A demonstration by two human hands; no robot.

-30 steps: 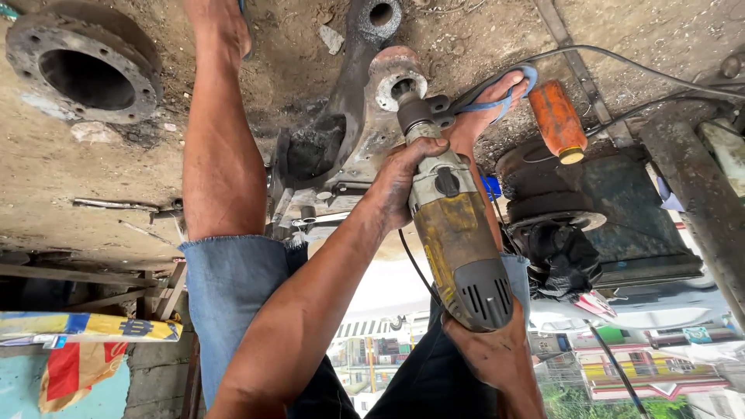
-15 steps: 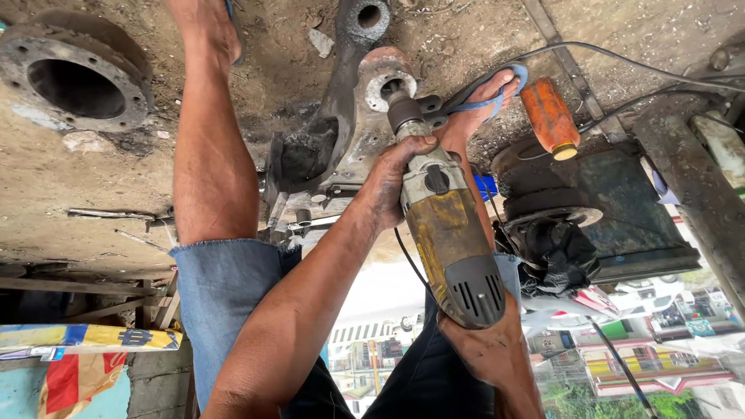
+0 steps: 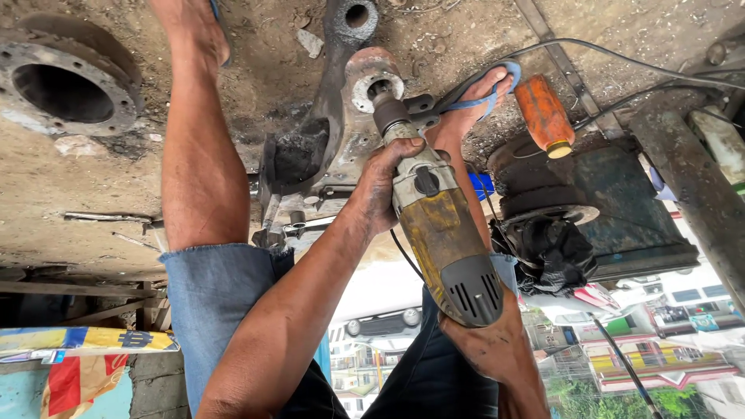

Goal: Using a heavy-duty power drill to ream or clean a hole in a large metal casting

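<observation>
A: What is in the person's grip?

B: A yellow and grey power drill (image 3: 438,233), worn and grimy. Its chuck end is pushed into the pale bore of a rusty metal hub (image 3: 375,77), which belongs to a dark cast steering part (image 3: 310,147) lying on the dirt floor (image 3: 93,202).

A: How do the hands sit on it?

B: The left hand (image 3: 388,182) is wrapped tight round the neck of the drill, just behind the chuck. The right hand (image 3: 485,345) is under the grey rear end; it seems to be closed on the handle, though the drill body hides the fingers, so I cannot tell for certain.

A: Is anything bracing the part?

B: A foot in a blue sandal (image 3: 473,101) rests against the casting, just beside the hub. The other foot (image 3: 190,31) stands on the floor, well apart, with denim shorts (image 3: 217,310) ending below the knee.

A: And around that?

B: An orange-handled tool (image 3: 545,115) lies near the sandalled foot. Below it in the picture sits a stack of dark round parts (image 3: 543,202) with a black rag (image 3: 555,252) beside it. A black cable (image 3: 621,62) runs across the floor. A big rusty flange (image 3: 66,85) with bolt holes lies far off, beyond the other leg.
</observation>
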